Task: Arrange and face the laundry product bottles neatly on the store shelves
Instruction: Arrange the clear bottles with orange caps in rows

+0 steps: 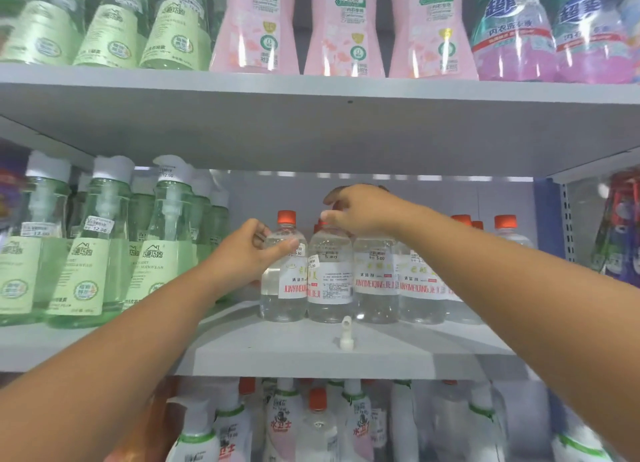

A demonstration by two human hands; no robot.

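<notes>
A row of clear bottles with red caps and white labels stands on the middle shelf (pixel 311 350). My left hand (pixel 249 250) grips the shoulder of the leftmost clear bottle (pixel 282 288), thumb across its front. My right hand (pixel 360 212) pinches the cap of the second clear bottle (pixel 329 278) from above, hiding most of the cap. More of the same clear bottles (pixel 419 285) stand to the right, labels facing forward.
Green pump bottles (pixel 97 253) fill the shelf's left part. A small white nozzle piece (pixel 345 333) lies loose near the shelf's front edge. Pink bottles (pixel 343 25) and green ones stand on the shelf above, white pouches (pixel 284 423) on the one below.
</notes>
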